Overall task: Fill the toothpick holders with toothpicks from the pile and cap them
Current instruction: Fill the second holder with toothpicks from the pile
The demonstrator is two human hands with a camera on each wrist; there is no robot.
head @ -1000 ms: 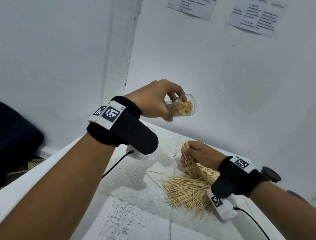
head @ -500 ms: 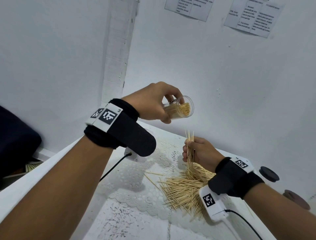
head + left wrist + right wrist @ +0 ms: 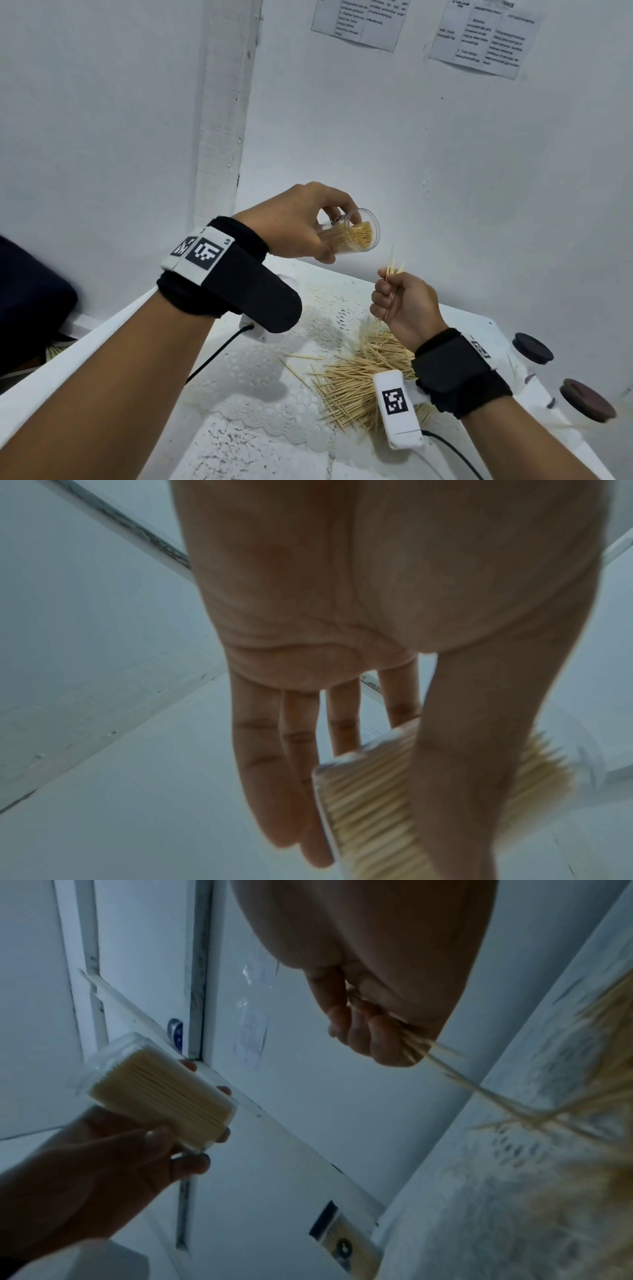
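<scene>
The right hand [image 3: 406, 301] is closed round a small bunch of toothpicks [image 3: 393, 270], raised above the pile [image 3: 356, 380] on the white surface [image 3: 239, 445]. Beyond it the left hand [image 3: 294, 222] grips a clear toothpick holder [image 3: 352, 236], tilted, uncapped, nearly full. Two dark caps [image 3: 533, 347] lie at right.

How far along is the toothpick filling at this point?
Done: the clear holder in the left hand is largely full. In hand: the right hand grips a small bunch just below its mouth. Left: a big pile, and two dark caps unused.
</scene>
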